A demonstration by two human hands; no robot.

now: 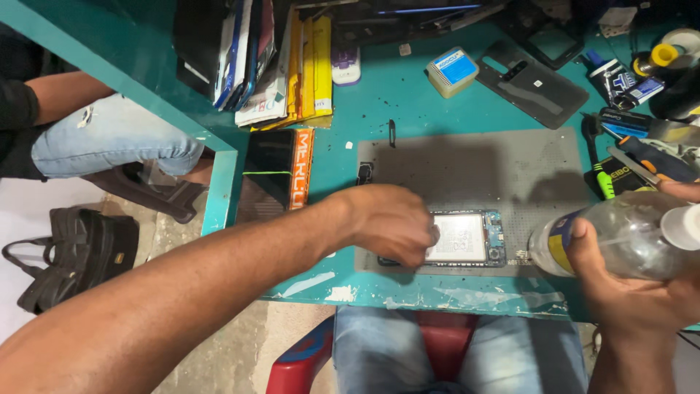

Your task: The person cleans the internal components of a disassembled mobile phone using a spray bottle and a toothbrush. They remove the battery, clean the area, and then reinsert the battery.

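Note:
An opened phone [467,238] with its back off lies on a grey work mat [474,171] near the front edge of the teal table. My left hand [390,222] rests fingers-down on the phone's left half, covering it. My right hand [631,281] grips a clear plastic bottle [620,233] with a white cap and a blue and yellow label, held on its side just right of the phone.
A dark phone back cover [536,79] and a small blue-topped box [452,71] lie behind the mat. Screwdrivers and tools [642,157] crowd the right side. Stacked phones and flat packages [270,58] stand at the back left. Another person's leg [109,138] is left of the table.

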